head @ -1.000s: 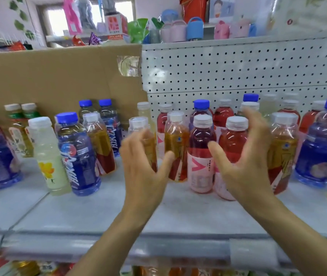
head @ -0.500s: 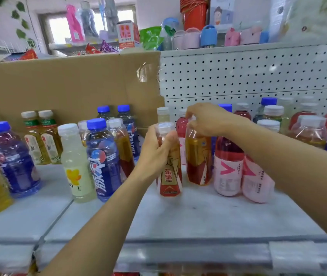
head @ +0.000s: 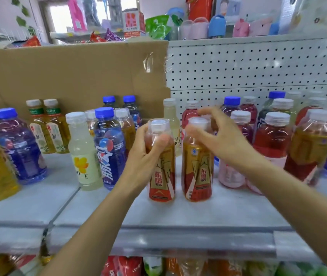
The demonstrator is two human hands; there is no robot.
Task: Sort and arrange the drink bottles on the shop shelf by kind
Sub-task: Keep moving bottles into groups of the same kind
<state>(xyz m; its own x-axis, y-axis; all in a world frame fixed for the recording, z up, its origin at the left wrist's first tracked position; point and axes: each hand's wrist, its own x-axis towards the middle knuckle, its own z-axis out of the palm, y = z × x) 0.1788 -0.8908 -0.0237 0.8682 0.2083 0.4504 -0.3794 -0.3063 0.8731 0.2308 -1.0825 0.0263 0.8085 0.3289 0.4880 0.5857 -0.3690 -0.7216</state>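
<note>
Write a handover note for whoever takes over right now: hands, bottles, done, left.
Left hand: grips the shoulder of the left red-gold bottle, upright at the front of the shelf.
Right hand: at the cap of the right red-gold bottle, fingers spread and blurred; grip unclear.
Done: those two stand side by side.
Left: a third red-gold bottle sits far right beside the pink bottles. The blue-capped bottles and pale yellow bottles are mixed across the shelf.
</note>
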